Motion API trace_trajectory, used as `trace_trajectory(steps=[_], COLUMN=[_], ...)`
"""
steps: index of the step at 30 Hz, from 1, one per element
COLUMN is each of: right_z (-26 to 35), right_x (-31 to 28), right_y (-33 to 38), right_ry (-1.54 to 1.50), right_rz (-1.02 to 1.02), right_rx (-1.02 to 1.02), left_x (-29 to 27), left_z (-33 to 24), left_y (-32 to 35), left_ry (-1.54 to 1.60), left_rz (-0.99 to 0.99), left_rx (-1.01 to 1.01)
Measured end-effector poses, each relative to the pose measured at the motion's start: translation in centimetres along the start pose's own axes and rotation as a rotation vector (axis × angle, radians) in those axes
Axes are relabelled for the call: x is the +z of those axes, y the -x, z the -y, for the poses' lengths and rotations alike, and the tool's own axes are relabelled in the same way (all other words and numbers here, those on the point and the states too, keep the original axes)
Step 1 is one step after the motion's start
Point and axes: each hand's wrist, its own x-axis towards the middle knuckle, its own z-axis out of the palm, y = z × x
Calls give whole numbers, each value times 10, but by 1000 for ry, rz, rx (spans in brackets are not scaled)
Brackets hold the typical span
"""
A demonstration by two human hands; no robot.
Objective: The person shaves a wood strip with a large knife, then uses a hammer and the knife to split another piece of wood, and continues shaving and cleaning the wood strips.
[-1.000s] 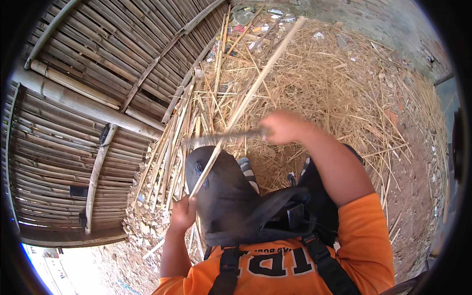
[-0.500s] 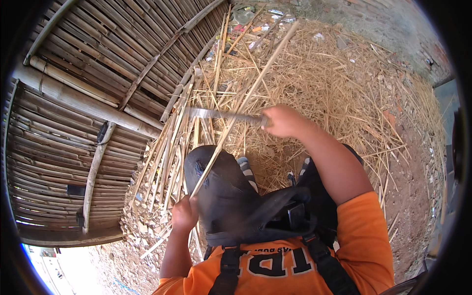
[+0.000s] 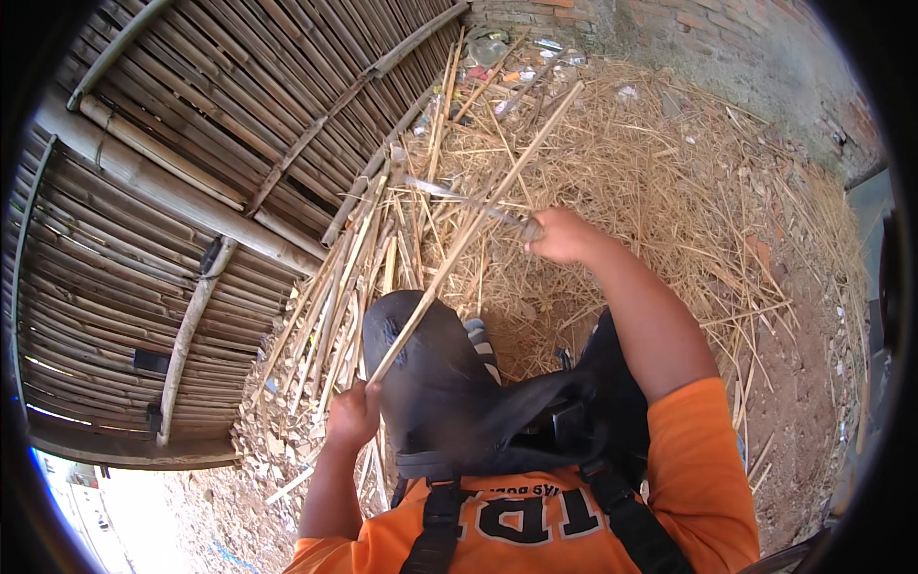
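Strip point(image 3: 418, 314) slanting up from left grip point(image 3: 352, 413), clamped on its lower end, right grip point(image 3: 557, 235) clamped on knife point(image 3: 435, 188), crossing strip

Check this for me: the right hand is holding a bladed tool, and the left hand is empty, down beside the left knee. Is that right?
Not quite: the left hand isn't empty. The head view shows it gripping the near end of a long pale strip, down beside the left knee. The right hand does hold a bladed tool.

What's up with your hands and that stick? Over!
Left hand holding stick. Right hand gripping knife; contact with stick unclear. Left knee close, possibly in the way.
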Motion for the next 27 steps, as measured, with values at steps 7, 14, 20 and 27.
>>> trace_trajectory(steps=[7, 14, 20, 27], right_z=[18, 51, 11, 31], right_x=[-3, -19, -46, -7], right_y=[24, 51, 28, 34], right_ry=[69, 252, 28, 326], right_rz=[-6, 35, -27, 1], right_rx=[-132, -215, 91, -334], left_x=[12, 12, 9, 5], left_z=[15, 30, 56, 20], left_y=[31, 39, 43, 44], left_ry=[17, 240, 525, 270], left_rz=[-21, 119, 398, 36], left_rx=[-22, -83, -198, -51])
